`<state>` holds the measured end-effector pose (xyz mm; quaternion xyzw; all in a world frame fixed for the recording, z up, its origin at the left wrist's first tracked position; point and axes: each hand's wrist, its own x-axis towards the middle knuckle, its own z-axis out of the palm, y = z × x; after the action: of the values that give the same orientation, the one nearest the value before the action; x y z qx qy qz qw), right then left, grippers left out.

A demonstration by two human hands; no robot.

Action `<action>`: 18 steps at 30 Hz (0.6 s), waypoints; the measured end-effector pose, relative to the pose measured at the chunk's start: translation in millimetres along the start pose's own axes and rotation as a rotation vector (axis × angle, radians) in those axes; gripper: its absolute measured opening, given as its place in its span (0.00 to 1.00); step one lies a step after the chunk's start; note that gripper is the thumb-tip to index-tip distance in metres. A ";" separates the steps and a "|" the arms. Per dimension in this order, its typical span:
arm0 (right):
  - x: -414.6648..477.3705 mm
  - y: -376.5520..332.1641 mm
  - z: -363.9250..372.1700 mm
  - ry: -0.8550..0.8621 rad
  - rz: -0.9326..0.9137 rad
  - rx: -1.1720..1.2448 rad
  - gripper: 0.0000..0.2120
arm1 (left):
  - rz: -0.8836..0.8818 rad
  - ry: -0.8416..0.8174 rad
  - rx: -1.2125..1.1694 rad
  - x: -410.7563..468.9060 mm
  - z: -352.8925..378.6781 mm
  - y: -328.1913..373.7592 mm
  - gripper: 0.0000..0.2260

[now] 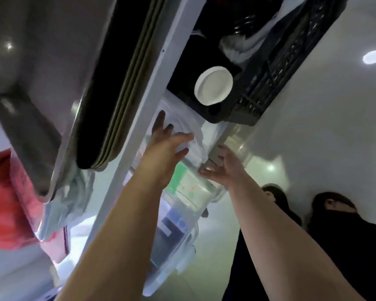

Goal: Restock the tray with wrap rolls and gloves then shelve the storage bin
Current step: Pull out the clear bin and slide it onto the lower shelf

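I look steeply upward at a high shelf. A clear plastic storage bin (182, 216) with boxes showing through its bottom sits overhead against the white shelf rail (152, 88). My left hand (165, 146) reaches up with straight, spread fingers pressing on the bin's underside. My right hand (221, 168) presses flat against the bin's right edge, fingers extended. A green and white box (182, 181) is visible through the bin between my hands. No tray, wrap rolls or gloves can be made out.
A black slatted crate (276, 68) holding a white round lid (213, 85) sits further along the shelf. Stacked dark trays (117, 83) and a steel pan (35, 88) hang at left. Red fabric (4, 198) lies lower left. Two people stand at lower right.
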<state>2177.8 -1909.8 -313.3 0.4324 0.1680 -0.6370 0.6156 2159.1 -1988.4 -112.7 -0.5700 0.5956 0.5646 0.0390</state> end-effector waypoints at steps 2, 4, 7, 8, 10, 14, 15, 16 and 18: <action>31.8 6.1 1.3 -0.027 0.029 -0.012 0.21 | -0.018 -0.050 -0.070 9.0 1.1 5.7 0.43; 58.9 12.7 5.5 -0.049 0.014 -0.011 0.26 | 0.011 -0.066 -0.111 13.5 2.8 9.2 0.36; 82.0 19.2 14.8 -0.007 -0.013 0.049 0.19 | 0.033 -0.013 -0.057 17.8 8.1 13.5 0.39; 86.3 20.5 14.0 0.022 0.006 0.058 0.14 | 0.036 0.004 -0.040 18.9 10.9 14.5 0.39; 87.5 22.7 7.2 0.125 0.031 0.027 0.07 | 0.033 0.046 -0.067 18.5 14.2 13.9 0.37; 60.8 38.2 -15.5 0.007 0.032 -0.018 0.06 | 0.036 0.190 -0.117 2.3 2.4 -6.3 0.35; 54.1 41.6 -20.6 -0.030 0.022 -0.032 0.08 | 0.027 0.194 -0.126 -6.5 -4.2 -14.1 0.38; 47.8 42.6 -28.0 -0.058 -0.007 -0.059 0.09 | 0.025 0.183 -0.142 -16.5 -12.8 -22.5 0.41; 35.9 37.5 -41.8 -0.080 -0.059 -0.120 0.07 | 0.037 0.111 -0.214 -39.2 -27.7 -36.6 0.43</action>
<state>2231.8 -1908.5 -352.4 0.3635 0.1938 -0.6605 0.6277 2215.7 -1972.8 -98.6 -0.5903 0.5437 0.5930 -0.0655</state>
